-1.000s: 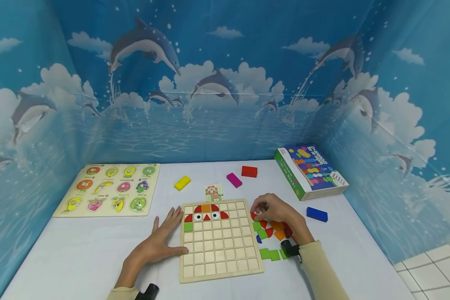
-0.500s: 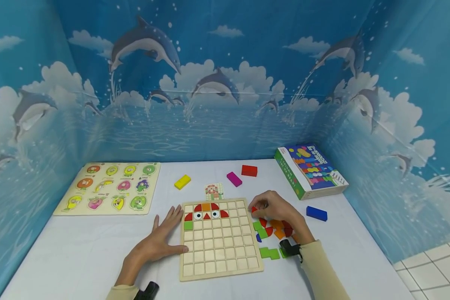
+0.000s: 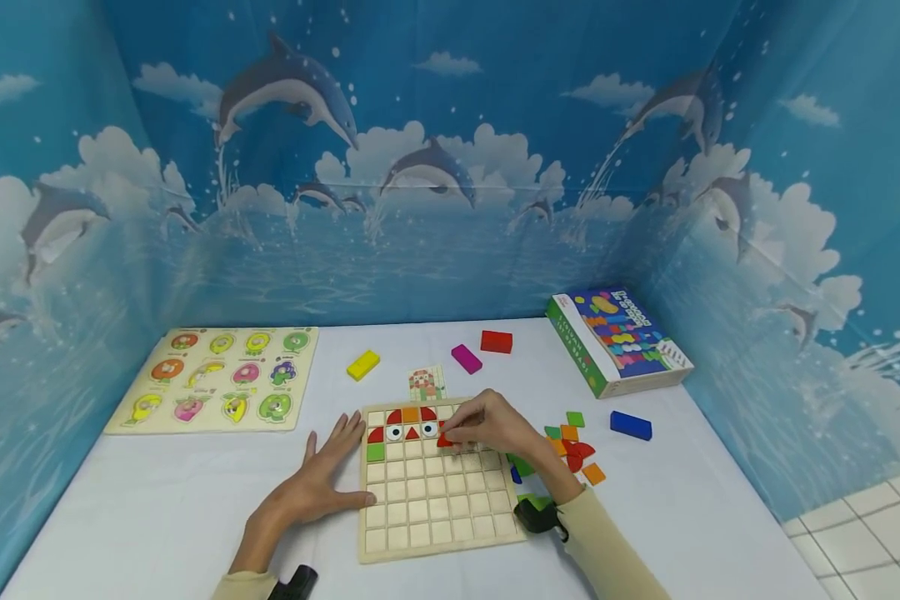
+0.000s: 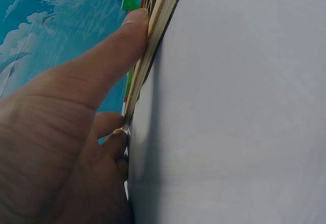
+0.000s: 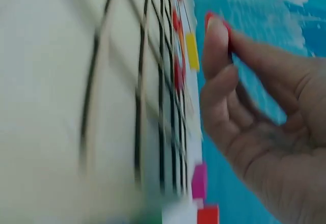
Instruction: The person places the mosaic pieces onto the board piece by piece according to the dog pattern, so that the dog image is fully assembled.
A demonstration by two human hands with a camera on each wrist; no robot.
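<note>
My left hand (image 3: 315,487) rests on the left edge of a wooden grid board (image 3: 429,510), fingers spread and thumb touching its rim. In the left wrist view the thumb (image 4: 114,48) lies along the board's side. My right hand (image 3: 497,427) is over the board's upper right part, pinching a small red tile (image 5: 209,16) between thumb and fingertips. The tile's full shape is hidden. On the board's upper rows lie red tiles, an orange square (image 3: 410,415), two eye tiles (image 3: 428,429) and a green square (image 3: 375,452). Fingers cover part of the red piece beside the right eye.
Loose tiles (image 3: 593,474) lie right of the board, partly under the right forearm. A picture card (image 3: 427,383) is behind the board. Yellow (image 3: 363,365), magenta (image 3: 466,359), red (image 3: 497,342) and blue blocks (image 3: 631,425) lie around. A fruit puzzle (image 3: 213,375) and game box (image 3: 622,342) stand farther back.
My right hand has moved left from the loose tiles to over the board, carrying a red tile. More of the loose pile shows now. The left hand has stayed in place.
</note>
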